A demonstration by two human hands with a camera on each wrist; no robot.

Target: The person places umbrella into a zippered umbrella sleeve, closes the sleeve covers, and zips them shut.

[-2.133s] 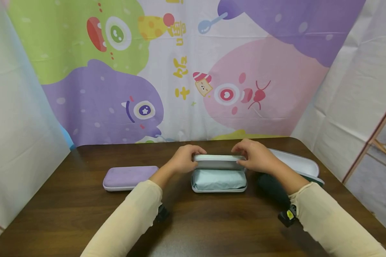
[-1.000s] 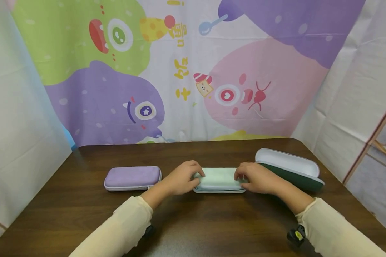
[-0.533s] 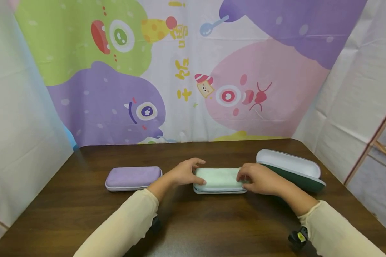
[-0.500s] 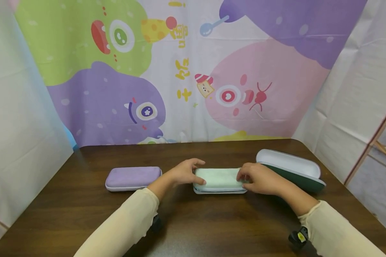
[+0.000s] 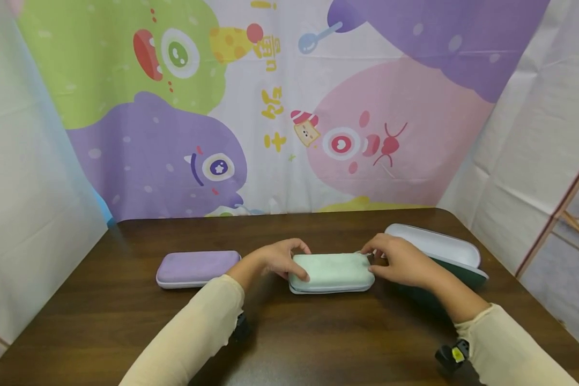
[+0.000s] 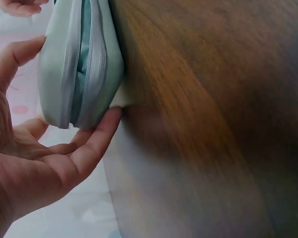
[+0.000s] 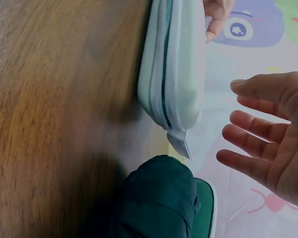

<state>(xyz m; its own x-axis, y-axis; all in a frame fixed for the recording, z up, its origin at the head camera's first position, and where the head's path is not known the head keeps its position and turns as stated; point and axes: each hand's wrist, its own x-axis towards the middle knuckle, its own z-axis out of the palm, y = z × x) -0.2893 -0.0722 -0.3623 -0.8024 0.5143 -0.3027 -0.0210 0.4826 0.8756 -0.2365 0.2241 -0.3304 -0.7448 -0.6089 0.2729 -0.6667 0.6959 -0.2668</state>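
A mint-green zip case [image 5: 335, 271] sits at the middle of the table with its lid down. My left hand [image 5: 281, 258] holds its left end, thumb on the lid and fingers underneath. In the left wrist view the zip edges gape, and teal fabric [image 6: 81, 82] shows between them. My right hand [image 5: 401, 261] is at the case's right end, fingers spread and slightly bent; the right wrist view shows a gap between them and the case. A pale fabric tab [image 7: 179, 143] hangs from that end.
A lilac zip case [image 5: 198, 268] lies to the left on the brown table [image 5: 309, 343]. At the right stands an opened dark green case [image 5: 465, 273] with a pale lining, partly behind my right arm. A dark green fabric bundle [image 7: 156, 198] lies beside it.
The mint case's lid has come down over the teal fabric bundle. My left hand now grips the left end, and my right hand has shifted from the lid to the far right corner.
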